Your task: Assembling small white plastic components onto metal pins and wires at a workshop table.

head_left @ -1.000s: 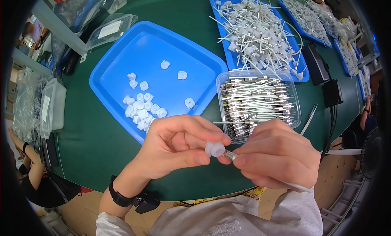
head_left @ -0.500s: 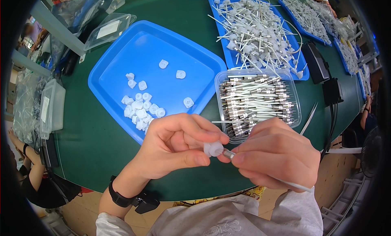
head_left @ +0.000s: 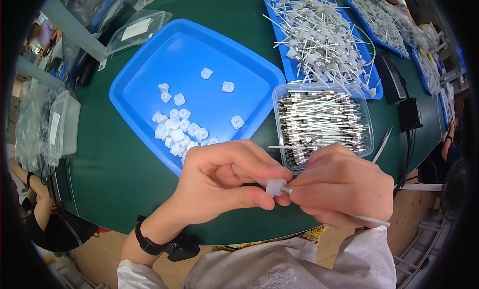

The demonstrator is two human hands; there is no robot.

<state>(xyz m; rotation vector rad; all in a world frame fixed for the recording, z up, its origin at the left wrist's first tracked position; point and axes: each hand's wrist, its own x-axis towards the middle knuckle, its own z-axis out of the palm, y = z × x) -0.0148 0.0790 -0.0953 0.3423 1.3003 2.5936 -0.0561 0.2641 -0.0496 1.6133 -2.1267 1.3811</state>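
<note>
White cap [head_left: 276,186] pinched by left hand [head_left: 219,181], thin rod [head_left: 366,219] lying left-right, pinched by right hand [head_left: 339,189]

Small white plastic cap [head_left: 276,186] — on thin metal-tipped white rod [head_left: 366,219], pinched between fingertips

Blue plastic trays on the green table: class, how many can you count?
3. A large blue plastic tray of white caps at centre left, a second under the assembled rods, a third at upper right. Others may lie beyond view.
</note>
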